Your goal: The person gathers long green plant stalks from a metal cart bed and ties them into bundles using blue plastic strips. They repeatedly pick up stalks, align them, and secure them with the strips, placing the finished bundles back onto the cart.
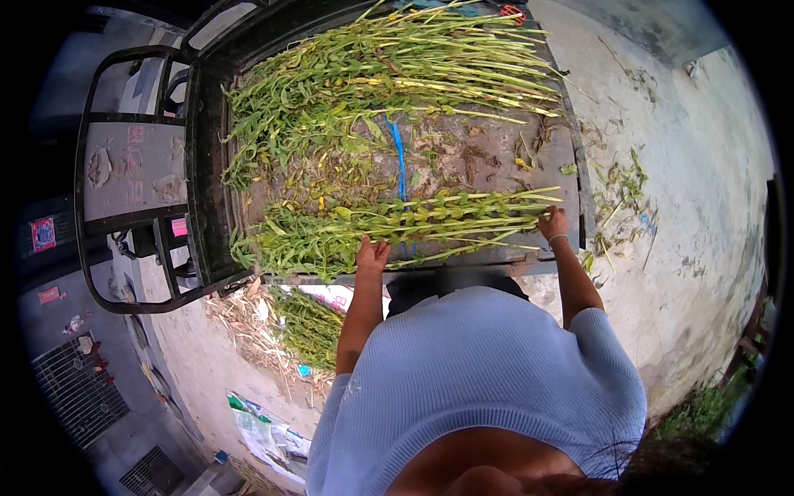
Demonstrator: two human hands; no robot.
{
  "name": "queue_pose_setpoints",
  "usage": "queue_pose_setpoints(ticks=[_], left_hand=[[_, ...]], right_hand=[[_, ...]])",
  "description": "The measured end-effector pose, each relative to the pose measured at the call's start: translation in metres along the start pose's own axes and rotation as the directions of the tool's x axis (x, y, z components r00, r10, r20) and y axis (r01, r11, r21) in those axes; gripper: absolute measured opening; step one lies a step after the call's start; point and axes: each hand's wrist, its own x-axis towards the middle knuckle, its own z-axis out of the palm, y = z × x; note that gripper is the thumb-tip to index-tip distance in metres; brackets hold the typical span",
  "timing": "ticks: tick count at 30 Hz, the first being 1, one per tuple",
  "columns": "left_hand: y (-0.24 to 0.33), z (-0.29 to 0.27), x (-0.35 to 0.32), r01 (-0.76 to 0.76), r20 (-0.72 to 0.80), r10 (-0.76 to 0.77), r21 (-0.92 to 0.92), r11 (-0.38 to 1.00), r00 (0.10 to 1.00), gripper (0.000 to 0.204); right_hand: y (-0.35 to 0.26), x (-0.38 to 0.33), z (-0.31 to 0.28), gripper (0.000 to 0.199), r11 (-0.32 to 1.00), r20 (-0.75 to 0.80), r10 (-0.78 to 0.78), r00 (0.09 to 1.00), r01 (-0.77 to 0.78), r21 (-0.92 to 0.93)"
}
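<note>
On the rusty flat bed of a small cart [496, 153], seen from the head camera, lie two heaps of green plant stalks. The near bundle of stalks [397, 225] stretches across the bed's near edge, leafy ends toward the left and bare cut stems toward the right. The far heap of stalks [380, 78] is larger and lies at the far side of the bed, well apart from the near bundle, with a strip of bare, leaf-littered metal between them. One blue cord [399, 161] runs across that bare strip from the far heap toward the near bundle.

Two hands are on the near bundle. The left hand [372, 252] rests on its middle at the bed's near edge, fingers spread and flat, its grip released and merely pressing the stalks. The right hand [552, 223] is at the cut ends on the bundle's right, fingers curled about the stem tips; whether that grip is fully clenched I cannot tell. One thin band circles the right wrist. The person wears a pale blue knitted top.

Left of the bed stands the cart's black tubular frame [132, 178]. Below the bed's near edge, on the ground, lies a third, smaller pile of green stalks [310, 326] on dry straw, and nearer the lower edge one crumpled white sack [269, 434]. Right of the bed spreads a grey concrete yard floor [686, 174], strewn with loose leaves and stem scraps just beside the bed.
</note>
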Motion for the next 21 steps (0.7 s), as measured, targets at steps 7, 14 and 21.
queue_pose_setpoints(ticks=[7,14,21], left_hand=[[-0.031,-0.04,-0.046,-0.124,0.171,0.086,0.228,0.966,0.982,0.016],[-0.054,-0.118,-0.071,-0.095,-0.103,0.124,0.255,0.962,0.987,0.016],[-0.078,-0.18,-0.084,-0.019,-0.177,0.056,0.209,0.978,0.983,0.013]], right_hand=[[-0.089,-0.002,-0.034,0.023,0.936,0.115,0.055,0.992,-0.011,-0.352],[-0.159,0.015,0.032,0.015,0.867,0.227,-0.493,0.84,0.497,0.041],[-0.246,0.027,0.126,0.019,0.616,0.668,-0.61,0.425,0.785,0.062]])
